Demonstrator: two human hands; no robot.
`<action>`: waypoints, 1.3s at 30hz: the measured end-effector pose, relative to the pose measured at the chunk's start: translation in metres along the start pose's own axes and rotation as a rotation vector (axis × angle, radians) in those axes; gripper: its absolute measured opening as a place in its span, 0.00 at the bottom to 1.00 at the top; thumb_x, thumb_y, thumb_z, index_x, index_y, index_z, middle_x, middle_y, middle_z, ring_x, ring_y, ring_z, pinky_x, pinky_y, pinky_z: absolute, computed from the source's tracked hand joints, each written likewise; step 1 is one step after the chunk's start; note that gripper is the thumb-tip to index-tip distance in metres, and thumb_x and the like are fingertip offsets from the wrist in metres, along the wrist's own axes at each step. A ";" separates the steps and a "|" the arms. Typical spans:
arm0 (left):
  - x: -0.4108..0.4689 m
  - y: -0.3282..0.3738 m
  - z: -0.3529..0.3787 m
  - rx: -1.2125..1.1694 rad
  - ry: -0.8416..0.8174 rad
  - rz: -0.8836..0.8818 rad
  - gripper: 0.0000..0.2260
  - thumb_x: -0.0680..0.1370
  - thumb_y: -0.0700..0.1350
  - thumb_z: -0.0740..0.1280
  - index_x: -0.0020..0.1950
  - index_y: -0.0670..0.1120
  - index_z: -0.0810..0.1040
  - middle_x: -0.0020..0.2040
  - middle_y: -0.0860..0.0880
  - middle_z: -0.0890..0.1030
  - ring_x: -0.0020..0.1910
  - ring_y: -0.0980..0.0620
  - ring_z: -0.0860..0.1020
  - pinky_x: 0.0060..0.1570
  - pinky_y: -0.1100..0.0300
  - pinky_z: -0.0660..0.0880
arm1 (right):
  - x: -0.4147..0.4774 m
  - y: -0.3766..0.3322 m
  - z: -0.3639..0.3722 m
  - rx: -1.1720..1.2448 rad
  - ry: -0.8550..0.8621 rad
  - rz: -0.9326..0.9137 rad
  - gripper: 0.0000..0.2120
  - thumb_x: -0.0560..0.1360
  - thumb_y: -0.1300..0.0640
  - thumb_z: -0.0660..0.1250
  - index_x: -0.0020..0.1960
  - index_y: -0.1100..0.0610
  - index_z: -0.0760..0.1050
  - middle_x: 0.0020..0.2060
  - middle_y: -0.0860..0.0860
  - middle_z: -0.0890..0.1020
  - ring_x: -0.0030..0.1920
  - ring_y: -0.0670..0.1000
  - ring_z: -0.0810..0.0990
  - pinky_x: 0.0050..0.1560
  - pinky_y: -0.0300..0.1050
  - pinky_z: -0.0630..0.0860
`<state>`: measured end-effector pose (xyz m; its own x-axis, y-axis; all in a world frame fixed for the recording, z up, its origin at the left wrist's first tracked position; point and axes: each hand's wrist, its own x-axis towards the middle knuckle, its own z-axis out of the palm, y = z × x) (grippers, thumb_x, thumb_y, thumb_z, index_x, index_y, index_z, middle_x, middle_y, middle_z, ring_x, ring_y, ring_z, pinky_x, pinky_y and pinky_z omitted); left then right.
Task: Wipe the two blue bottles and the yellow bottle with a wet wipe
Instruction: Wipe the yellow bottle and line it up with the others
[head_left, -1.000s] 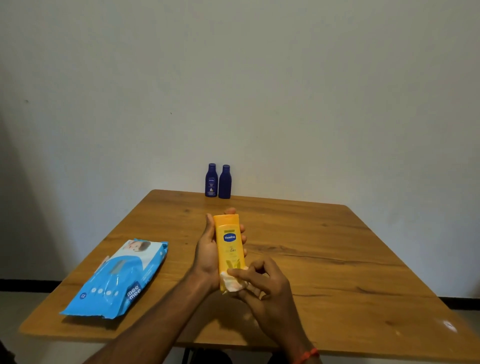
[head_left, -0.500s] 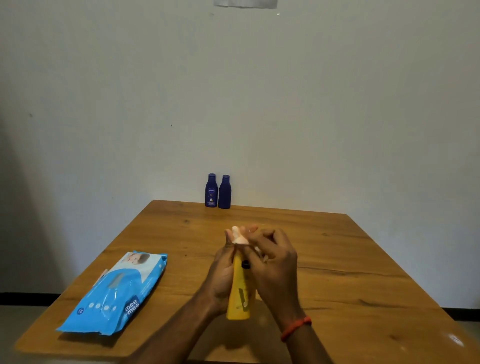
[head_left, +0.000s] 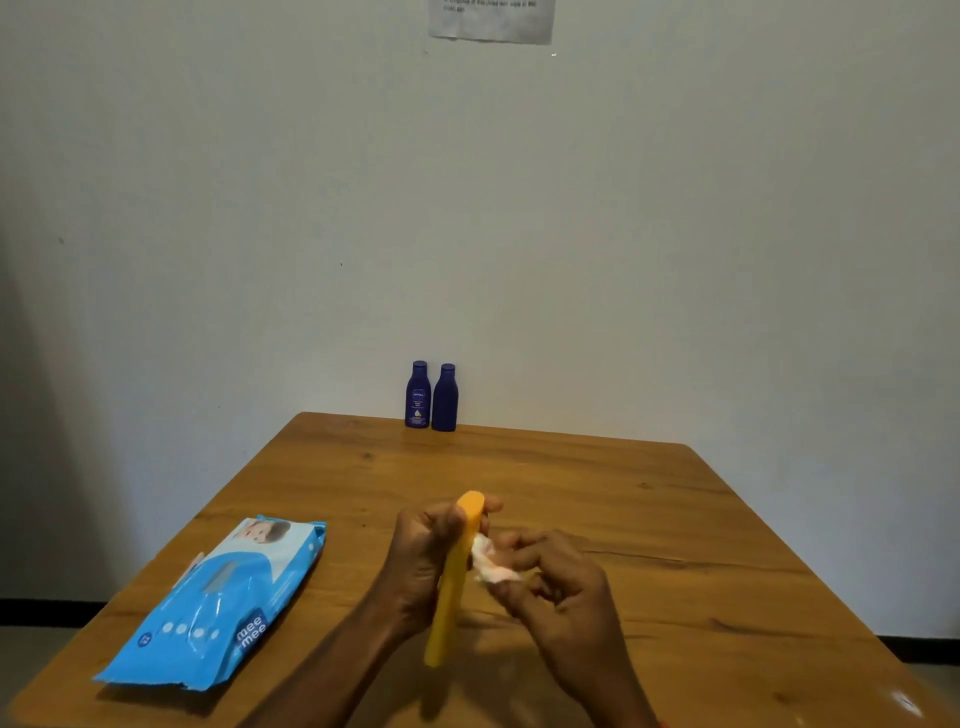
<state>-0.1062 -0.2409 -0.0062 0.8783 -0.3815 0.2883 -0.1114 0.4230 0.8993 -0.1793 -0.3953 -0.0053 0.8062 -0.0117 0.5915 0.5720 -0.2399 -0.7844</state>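
Two hands meet at the lower centre of the frame, above a wooden desk (head_left: 675, 545). The left hand (head_left: 421, 561) is curled around a yellow lotion bottle (head_left: 452, 587), gripping its upper part. The bottle is seen edge-on, as a narrow yellow strip leaning slightly, with its lower end towards the bottom of the frame. Which end has the cap cannot be told.

The right hand (head_left: 561, 587), just to the right of the bottle, pinches a crumpled white wet wipe (head_left: 491, 564) in its fingertips and holds it against the bottle's right side.

In the middle of the frame, at the far edge of the desk by the pale wall, a blue Nivea bottle (head_left: 417, 395) stands upright, with a second blue bottle (head_left: 444, 399) just beside it on the right, showing no label.

At lower left, a light blue pack of "mee mee" baby wipes (head_left: 218, 603) lies flat on the desk, well apart from the hands.

At top centre, a sheet of paper (head_left: 491, 18) hangs on the wall, its print too small to read.
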 end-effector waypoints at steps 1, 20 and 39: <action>-0.002 0.003 0.001 0.075 -0.004 0.032 0.40 0.52 0.67 0.82 0.50 0.36 0.84 0.41 0.38 0.83 0.39 0.43 0.82 0.38 0.56 0.80 | 0.005 -0.007 -0.004 0.028 0.038 0.006 0.05 0.71 0.54 0.74 0.44 0.44 0.83 0.50 0.43 0.83 0.49 0.52 0.82 0.38 0.55 0.81; -0.008 0.025 0.016 0.217 -0.018 0.039 0.32 0.67 0.68 0.73 0.48 0.39 0.86 0.41 0.42 0.83 0.40 0.49 0.80 0.45 0.59 0.79 | 0.020 -0.017 -0.007 -0.107 0.193 0.044 0.14 0.76 0.43 0.63 0.39 0.50 0.78 0.35 0.47 0.78 0.39 0.48 0.76 0.38 0.47 0.74; 0.042 0.030 0.004 0.266 0.139 -0.060 0.31 0.73 0.70 0.51 0.55 0.50 0.83 0.48 0.47 0.87 0.51 0.48 0.85 0.46 0.56 0.82 | 0.091 0.003 0.002 -0.103 -0.357 0.465 0.08 0.78 0.46 0.66 0.56 0.42 0.77 0.49 0.39 0.82 0.53 0.43 0.80 0.56 0.47 0.78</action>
<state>-0.0744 -0.2473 0.0345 0.9400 -0.2755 0.2011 -0.1594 0.1666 0.9731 -0.1036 -0.3952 0.0461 0.9797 0.1852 0.0771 0.1439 -0.3809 -0.9133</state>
